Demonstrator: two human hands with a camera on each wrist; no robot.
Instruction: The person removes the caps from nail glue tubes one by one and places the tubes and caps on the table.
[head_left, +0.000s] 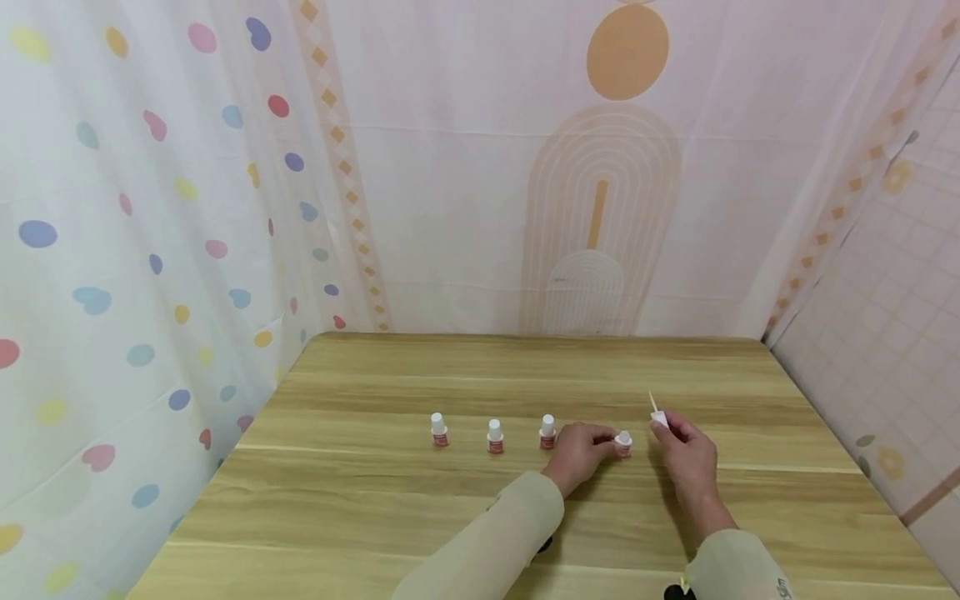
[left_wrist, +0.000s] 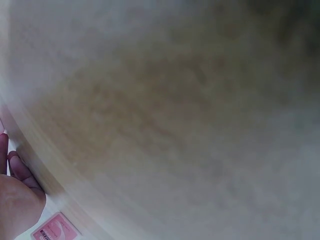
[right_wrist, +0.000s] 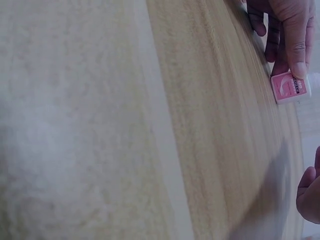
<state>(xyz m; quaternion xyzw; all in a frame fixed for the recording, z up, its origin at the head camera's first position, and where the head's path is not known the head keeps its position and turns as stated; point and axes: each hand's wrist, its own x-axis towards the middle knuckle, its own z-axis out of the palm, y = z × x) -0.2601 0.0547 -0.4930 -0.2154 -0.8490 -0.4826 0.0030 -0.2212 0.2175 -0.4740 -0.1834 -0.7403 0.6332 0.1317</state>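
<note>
My left hand (head_left: pixel 579 454) pinches a small white bottle with a pink label (head_left: pixel 623 448), which stands uncapped on the wooden table. In the right wrist view, the left thumb presses the side of that bottle (right_wrist: pixel 287 90). To its right, my right hand (head_left: pixel 690 460) holds a white cap (head_left: pixel 659 418) off the bottle, with a thin pale applicator stem (head_left: pixel 653 402) pointing up and away. Only part of the right hand (right_wrist: pixel 310 195) shows at the right wrist view's edge. The left wrist view catches the left hand (left_wrist: pixel 20 200) at its edge; what it pinches is cut off there.
Three similar capped bottles stand to the left: one far left (head_left: pixel 439 431), one in the middle (head_left: pixel 495 437), one close by the left hand (head_left: pixel 547 432). The wooden table (head_left: pixel 360 500) ends at patterned curtains (head_left: pixel 450 208) behind and at the sides.
</note>
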